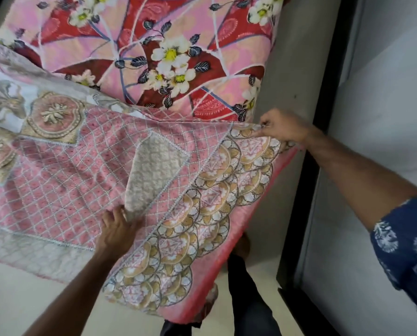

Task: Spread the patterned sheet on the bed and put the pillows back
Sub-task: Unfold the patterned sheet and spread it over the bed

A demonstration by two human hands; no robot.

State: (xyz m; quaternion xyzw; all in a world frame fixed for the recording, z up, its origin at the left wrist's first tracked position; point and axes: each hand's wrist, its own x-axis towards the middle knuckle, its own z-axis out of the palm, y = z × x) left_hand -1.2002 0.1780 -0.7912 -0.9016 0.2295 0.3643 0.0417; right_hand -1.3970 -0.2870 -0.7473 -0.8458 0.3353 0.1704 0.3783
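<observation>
Patterned sheet (81,170) stretches left to right, both hands, right (283,128) and left (116,229), pinching it.

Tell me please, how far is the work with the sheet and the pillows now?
Early stage. Done: the patterned sheet is unfolded over part of the bed. In hand: the right hand pinches its edge near the corner, and the left hand grips a fold of it; the edge hangs off the side. Left: the floral bedding beyond is uncovered, and no pillows are in view.

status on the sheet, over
Right hand pinching patterned sheet edge; left hand gripping a fold. Sheet partly over floral bedding, corner hanging. No pillows seen.
</observation>
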